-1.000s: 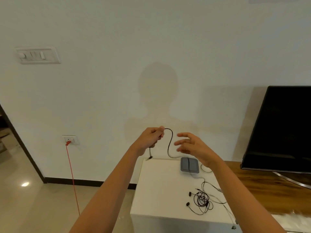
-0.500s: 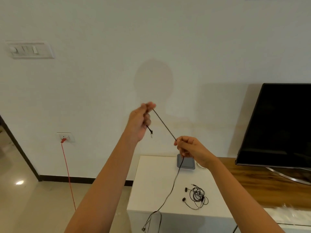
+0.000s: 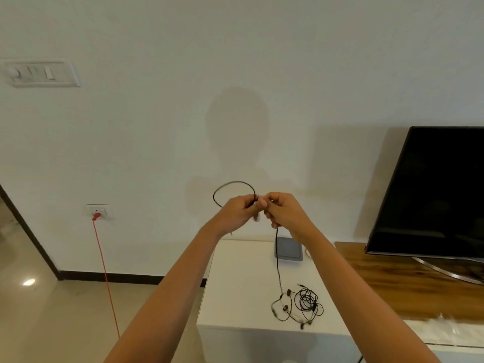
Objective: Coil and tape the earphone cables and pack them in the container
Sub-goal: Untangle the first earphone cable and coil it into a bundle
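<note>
Left hand (image 3: pixel 237 212), right hand (image 3: pixel 284 213), pinching looped earphone cable (image 3: pixel 233 183)

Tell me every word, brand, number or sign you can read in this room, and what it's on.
No text can be read anywhere.
The switch plate on the wall is too blurred to show any marking.
The television is dark, and no logo shows.
The grey container and the earphone cable show no print.
</note>
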Demonstrator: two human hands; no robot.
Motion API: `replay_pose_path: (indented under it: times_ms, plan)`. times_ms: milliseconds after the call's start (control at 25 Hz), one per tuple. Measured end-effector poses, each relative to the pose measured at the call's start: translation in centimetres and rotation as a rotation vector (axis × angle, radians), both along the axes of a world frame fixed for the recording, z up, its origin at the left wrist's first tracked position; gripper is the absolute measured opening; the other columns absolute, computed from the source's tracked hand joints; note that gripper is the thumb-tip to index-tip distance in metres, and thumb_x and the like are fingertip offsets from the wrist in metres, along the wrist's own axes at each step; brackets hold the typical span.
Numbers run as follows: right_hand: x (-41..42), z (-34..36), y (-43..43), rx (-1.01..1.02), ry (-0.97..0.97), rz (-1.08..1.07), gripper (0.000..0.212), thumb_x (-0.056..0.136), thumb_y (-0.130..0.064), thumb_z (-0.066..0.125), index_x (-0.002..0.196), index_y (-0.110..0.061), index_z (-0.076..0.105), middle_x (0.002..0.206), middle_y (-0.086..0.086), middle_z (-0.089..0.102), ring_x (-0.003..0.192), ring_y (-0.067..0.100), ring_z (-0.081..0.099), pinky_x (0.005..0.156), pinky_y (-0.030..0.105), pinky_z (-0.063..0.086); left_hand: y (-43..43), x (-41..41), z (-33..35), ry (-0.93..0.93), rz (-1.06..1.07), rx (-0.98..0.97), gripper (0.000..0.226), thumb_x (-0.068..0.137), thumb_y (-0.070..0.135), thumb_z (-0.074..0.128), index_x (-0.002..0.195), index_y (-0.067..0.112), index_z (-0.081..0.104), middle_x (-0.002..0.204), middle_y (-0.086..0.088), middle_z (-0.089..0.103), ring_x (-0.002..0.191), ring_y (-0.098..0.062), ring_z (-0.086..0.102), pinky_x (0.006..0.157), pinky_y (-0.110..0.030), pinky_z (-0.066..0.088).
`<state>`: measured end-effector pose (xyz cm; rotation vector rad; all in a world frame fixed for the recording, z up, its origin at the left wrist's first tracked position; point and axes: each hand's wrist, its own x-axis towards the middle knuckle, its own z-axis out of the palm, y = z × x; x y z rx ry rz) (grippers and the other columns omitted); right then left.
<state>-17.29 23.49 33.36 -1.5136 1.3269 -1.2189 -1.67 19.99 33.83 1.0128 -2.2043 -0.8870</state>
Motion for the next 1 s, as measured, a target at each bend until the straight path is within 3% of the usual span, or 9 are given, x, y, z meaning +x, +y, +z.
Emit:
replay_pose_path:
  times_ms: [80,160,280,440,600,720,760,840,1000]
  plan:
    - [-0.8,-0.3,0.0,0.044,-0.009,-0.009,0.029,0.093,-0.028,0.058,0.086,-0.002,0.069,0.06,0.0,0.058,0.049,0.011,0.043,0.048,0.022,0.043,-1.0,0.5,-0.1,-0.012,0.132,-0.103,0.052,0.086,0.065,0.044,0.072,0.02,0.067,0.061,-0.006,0.058,0.056,-0.009,0.048,0.058,-0.021,0.036]
    - [-2.0,-1.3,0.3,0.082,-0.02,0.06,0.029,0.092,-0.029,0.059,0.087,-0.003,0.07,0.064,0.0,0.06,0.049,0.01,0.044,0.051,0.021,0.044,-1.5,1.2,0.4,0.203,0.323,0.024,0.047,0.093,0.051,0.047,0.058,0.022,0.054,0.054,-0.002,0.05,0.051,-0.013,0.04,0.053,-0.026,0.032]
    - [-3.9,-3.7,0.6,0.102,-0.004,0.084,0.024,0.093,-0.025,0.057,0.089,-0.006,0.071,0.067,0.0,0.059,0.049,0.009,0.044,0.052,0.02,0.043,-2.4,3.0,2.5,0.871,0.461,0.459,0.042,0.097,0.044,0.045,0.062,0.021,0.05,0.048,0.01,0.035,0.038,-0.006,0.025,0.036,-0.018,0.021]
    - [-5.7,-7.3,0.5,0.149,-0.024,-0.048,0.019,0.095,-0.017,0.054,0.089,-0.009,0.07,0.077,0.006,0.063,0.057,0.013,0.052,0.064,0.025,0.05,-2.7,4.9,3.3,1.09,0.436,0.543,0.037,0.1,0.04,0.038,0.078,0.018,0.058,0.062,0.009,0.049,0.033,-0.004,0.023,0.032,-0.015,0.018]
    - [-3.9,-6.6,0.5,0.143,-0.058,-0.143,0.018,0.094,-0.015,0.055,0.088,-0.008,0.071,0.074,0.006,0.065,0.046,0.008,0.045,0.051,0.021,0.044,-1.3,2.3,1.7,0.745,0.386,0.35,0.019,0.097,0.023,0.051,0.109,0.016,0.065,0.107,0.001,0.07,0.037,0.0,0.031,0.037,-0.012,0.024]
    - [-1.5,-3.7,0.2,0.1,-0.05,-0.073,0.019,0.093,-0.017,0.056,0.09,-0.004,0.071,0.067,0.002,0.064,0.042,0.008,0.041,0.047,0.02,0.04,0.3,-0.1,-0.4,0.357,0.175,0.278,0.032,0.096,0.025,0.053,0.127,0.017,0.058,0.119,0.006,0.064,0.075,0.006,0.057,0.05,-0.003,0.037]
    - [-0.9,-2.9,0.1,0.087,-0.057,-0.054,0.02,0.093,-0.016,0.056,0.09,-0.003,0.07,0.065,0.002,0.064,0.042,0.008,0.041,0.047,0.021,0.041,0.7,-0.6,-1.1,0.236,0.114,0.227,0.031,0.097,0.03,0.052,0.125,0.019,0.06,0.113,0.007,0.065,0.084,0.003,0.058,0.058,-0.004,0.04]
    - [-0.4,-1.9,-0.1,0.058,-0.067,-0.05,0.019,0.093,-0.013,0.054,0.09,-0.003,0.07,0.064,0.003,0.063,0.043,0.009,0.042,0.049,0.022,0.043,1.2,-1.0,-1.7,0.044,0.11,0.103,0.036,0.096,0.044,0.046,0.103,0.018,0.069,0.092,0.002,0.07,0.07,0.002,0.057,0.06,-0.01,0.04]
    - [-1.1,-2.0,0.1,0.043,-0.081,-0.039,0.017,0.091,-0.02,0.06,0.088,-0.007,0.07,0.071,0.004,0.067,0.053,0.011,0.05,0.058,0.023,0.052,0.9,-0.2,-1.2,0.037,0.279,0.0,0.048,0.093,0.05,0.049,0.064,0.015,0.064,0.055,-0.002,0.054,0.047,-0.009,0.046,0.053,-0.02,0.036]
